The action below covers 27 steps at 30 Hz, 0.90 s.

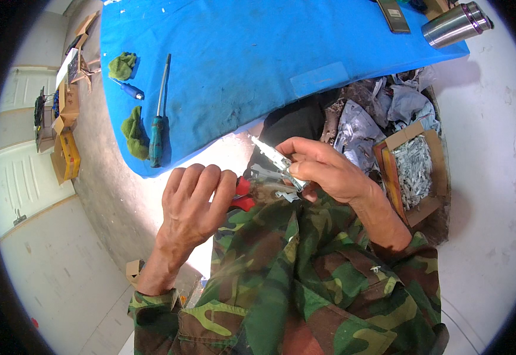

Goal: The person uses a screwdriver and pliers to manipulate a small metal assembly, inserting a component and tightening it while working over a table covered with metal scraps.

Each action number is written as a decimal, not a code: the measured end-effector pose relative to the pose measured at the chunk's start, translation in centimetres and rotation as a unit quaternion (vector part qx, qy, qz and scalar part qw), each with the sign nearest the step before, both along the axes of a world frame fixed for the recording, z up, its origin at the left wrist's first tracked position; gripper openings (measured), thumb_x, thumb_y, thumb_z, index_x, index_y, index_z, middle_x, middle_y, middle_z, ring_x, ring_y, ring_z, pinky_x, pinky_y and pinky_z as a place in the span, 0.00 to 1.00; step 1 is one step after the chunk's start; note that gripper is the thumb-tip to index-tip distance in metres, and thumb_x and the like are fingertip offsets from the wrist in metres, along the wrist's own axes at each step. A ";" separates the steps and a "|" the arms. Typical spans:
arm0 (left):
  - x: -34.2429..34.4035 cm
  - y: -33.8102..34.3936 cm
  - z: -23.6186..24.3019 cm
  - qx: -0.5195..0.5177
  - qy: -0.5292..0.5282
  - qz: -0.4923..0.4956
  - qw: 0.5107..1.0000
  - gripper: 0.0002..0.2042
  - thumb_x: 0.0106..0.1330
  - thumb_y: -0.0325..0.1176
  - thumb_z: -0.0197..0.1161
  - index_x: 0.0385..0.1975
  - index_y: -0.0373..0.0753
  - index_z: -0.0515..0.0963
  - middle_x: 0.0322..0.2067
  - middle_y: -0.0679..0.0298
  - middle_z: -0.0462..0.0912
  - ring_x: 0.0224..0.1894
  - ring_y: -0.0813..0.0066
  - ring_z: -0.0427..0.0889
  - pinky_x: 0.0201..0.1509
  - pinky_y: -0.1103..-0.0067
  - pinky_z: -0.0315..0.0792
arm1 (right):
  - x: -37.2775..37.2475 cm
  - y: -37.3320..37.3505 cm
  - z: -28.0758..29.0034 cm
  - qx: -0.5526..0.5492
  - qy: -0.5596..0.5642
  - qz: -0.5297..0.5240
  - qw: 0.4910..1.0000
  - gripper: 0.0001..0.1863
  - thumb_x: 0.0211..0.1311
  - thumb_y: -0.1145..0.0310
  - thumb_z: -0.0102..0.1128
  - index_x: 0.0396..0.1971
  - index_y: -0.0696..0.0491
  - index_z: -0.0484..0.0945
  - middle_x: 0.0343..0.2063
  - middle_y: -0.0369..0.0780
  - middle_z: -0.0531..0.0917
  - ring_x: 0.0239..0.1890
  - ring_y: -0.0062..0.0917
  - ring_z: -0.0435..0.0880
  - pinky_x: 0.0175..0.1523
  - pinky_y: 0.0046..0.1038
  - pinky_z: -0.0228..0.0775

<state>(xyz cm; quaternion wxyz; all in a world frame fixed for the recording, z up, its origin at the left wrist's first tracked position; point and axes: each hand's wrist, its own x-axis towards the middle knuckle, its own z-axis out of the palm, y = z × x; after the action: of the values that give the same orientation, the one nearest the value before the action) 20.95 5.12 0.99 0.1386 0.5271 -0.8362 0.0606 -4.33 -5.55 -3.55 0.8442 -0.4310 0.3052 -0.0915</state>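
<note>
My left hand (194, 198) is closed around the red-handled pliers (243, 187), palm down. Their metal jaws, blurred, point right toward the piece in my other hand. Pinched between the thumb and fingers of my right hand (324, 168) is a narrow whitish-silver piece (271, 154), tilted with its thin tip up and to the left. The jaws meet or overlap its lower end; I cannot tell whether they grip it. Both hands are above my lap, in front of the blue-covered table (228, 59).
On the table lie a long screwdriver (158, 127), a small screwdriver (129, 89), green cloths (122, 65), a phone (394, 16) and a steel flask (454, 26). At right, a cardboard box (440, 171) holds many silvery-white pieces, beside grey plastic bags (357, 127). Boxes (67, 155) stand along the left wall.
</note>
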 end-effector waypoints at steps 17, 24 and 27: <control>0.0 -0.2 0.3 -0.007 -0.007 -0.015 1.000 0.12 0.53 0.28 0.68 0.38 0.40 0.79 0.32 0.65 0.76 0.35 0.70 0.77 0.36 0.73 0.67 | 0.7 -0.7 0.4 -0.193 0.036 0.084 0.977 0.22 0.79 0.56 0.53 0.28 0.59 0.72 0.22 0.32 0.66 0.30 0.15 0.64 0.34 0.31 0.62; 0.5 -0.4 -0.2 0.001 -0.001 -0.022 1.000 0.12 0.53 0.28 0.68 0.38 0.40 0.78 0.32 0.65 0.77 0.35 0.69 0.77 0.36 0.73 0.67 | 0.4 -0.8 0.7 -0.143 0.033 0.083 0.986 0.21 0.78 0.57 0.53 0.27 0.57 0.71 0.22 0.29 0.65 0.29 0.13 0.64 0.32 0.27 0.60; 0.3 -0.4 -0.3 0.006 0.007 -0.015 1.000 0.12 0.53 0.28 0.69 0.38 0.40 0.78 0.31 0.65 0.77 0.35 0.69 0.77 0.37 0.72 0.67 | 0.2 -0.4 0.5 -0.073 0.015 0.067 0.995 0.19 0.79 0.57 0.53 0.29 0.56 0.73 0.23 0.27 0.67 0.29 0.11 0.65 0.31 0.23 0.59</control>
<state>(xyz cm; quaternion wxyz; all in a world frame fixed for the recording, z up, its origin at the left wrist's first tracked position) 21.24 4.70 0.65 0.1427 0.5159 -0.8432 0.0498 -4.11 -5.96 -3.07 0.8102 -0.5120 0.2808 -0.0505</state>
